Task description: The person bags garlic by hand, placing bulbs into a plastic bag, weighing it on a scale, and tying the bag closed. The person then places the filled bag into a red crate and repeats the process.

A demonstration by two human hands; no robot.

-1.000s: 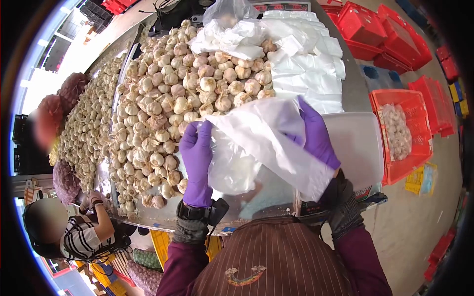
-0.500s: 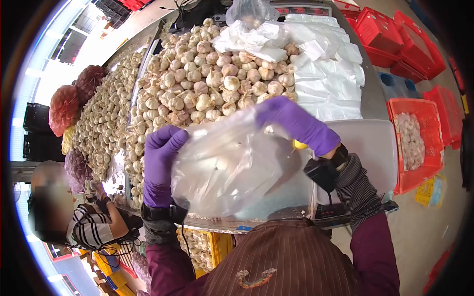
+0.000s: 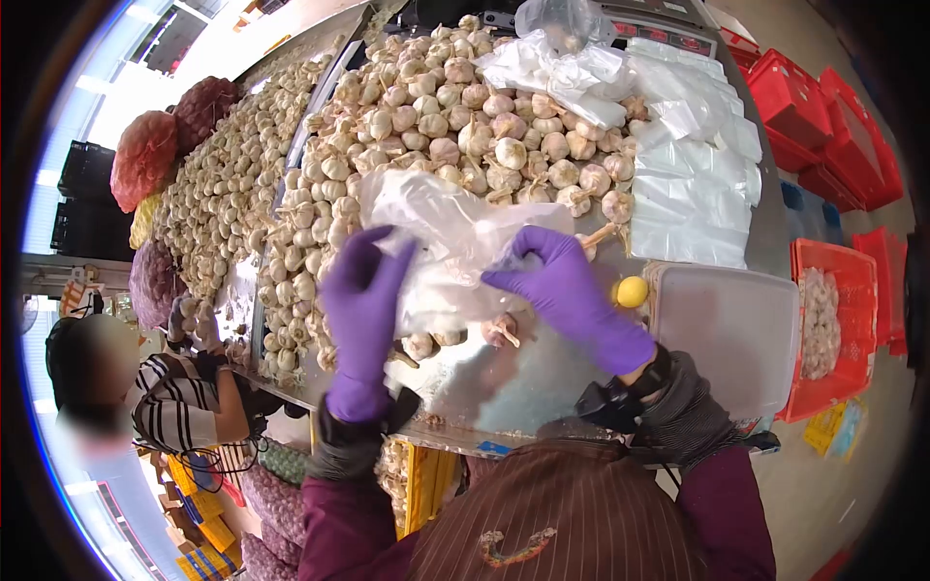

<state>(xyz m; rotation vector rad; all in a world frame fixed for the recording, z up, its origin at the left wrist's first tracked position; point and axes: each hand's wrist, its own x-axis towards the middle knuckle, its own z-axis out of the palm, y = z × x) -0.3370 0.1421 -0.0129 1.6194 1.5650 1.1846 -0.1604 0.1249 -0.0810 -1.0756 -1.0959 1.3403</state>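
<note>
Purple gloves cover both of my hands. My left hand (image 3: 368,315) is at the left edge of a clear plastic bag (image 3: 441,247), its thumb and fingers apart and slightly blurred. At the bag's right side, my right hand (image 3: 572,295) pinches the plastic between thumb and fingertips. The bag lies over the near edge of a large heap of garlic bulbs (image 3: 446,121). One loose bulb (image 3: 499,330) rests on the metal table just below the bag. A yellow round object (image 3: 632,291) sits right of my right hand.
Stacked plastic bags (image 3: 690,208) lie right of the heap, with a grey tray (image 3: 722,324) nearer me. Red crates (image 3: 838,324) stand at the right. A co-worker (image 3: 184,402) handles garlic at the left. A scale display (image 3: 664,37) is at the back.
The bag has gone from stretched out between my hands to bunched further back over the garlic. My left hand has opened, and my right hand has moved lower. The view has shifted.
</note>
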